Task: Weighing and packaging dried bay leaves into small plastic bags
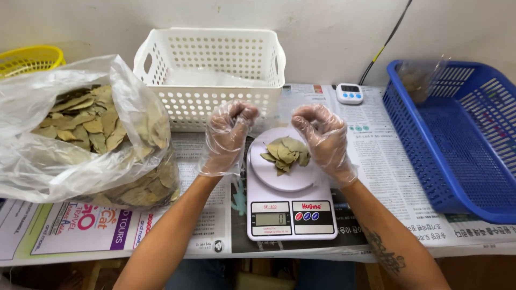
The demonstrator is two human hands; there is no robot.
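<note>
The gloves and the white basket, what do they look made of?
Gloves: thin clear plastic film, probably; skin shows through and it crinkles glossily. White basket: moulded plastic, likely; smooth, slightly shiny walls with even rows of holes.

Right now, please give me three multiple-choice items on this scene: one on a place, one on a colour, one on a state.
1. Where do the loose dried leaves lie?
A. on the scale's round plate
B. in the white basket
C. on the newspaper

2. What colour is the basket at the right?
A. yellow
B. blue
C. green

3. How are the two gloved hands?
A. flat on the table
B. curled into loose fists above the scale
C. inside the plastic bag

Answers:
1 A, the leaves sit on the plate of the scale.
2 B, its mesh is blue.
3 B, the left hand and right hand are closed, apparently holding nothing.
</note>
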